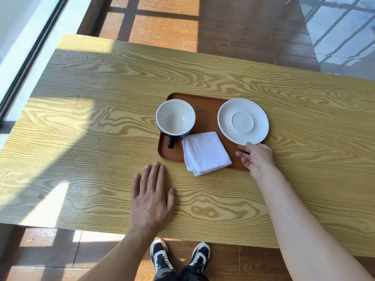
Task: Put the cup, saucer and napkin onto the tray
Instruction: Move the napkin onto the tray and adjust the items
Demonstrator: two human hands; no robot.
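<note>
Head view: the saucer (243, 121) is pinched at its near rim by the right hand (256, 157), overhanging the tray (205, 102) beside cup (175, 117) and napkin (205, 152); the left hand (151, 196) is spread flat before the tray, likely bracing.

An empty cup (175, 117), dark outside, stands upright on a brown tray (205, 102), handle toward the person. A folded white napkin (205, 153) overhangs the near rim. A white saucer (243, 121) lies just beyond the right hand's (256, 157) fingertips.

Right hand (256, 157) pinches saucer (243, 121) rim over the tray (205, 102)
</note>
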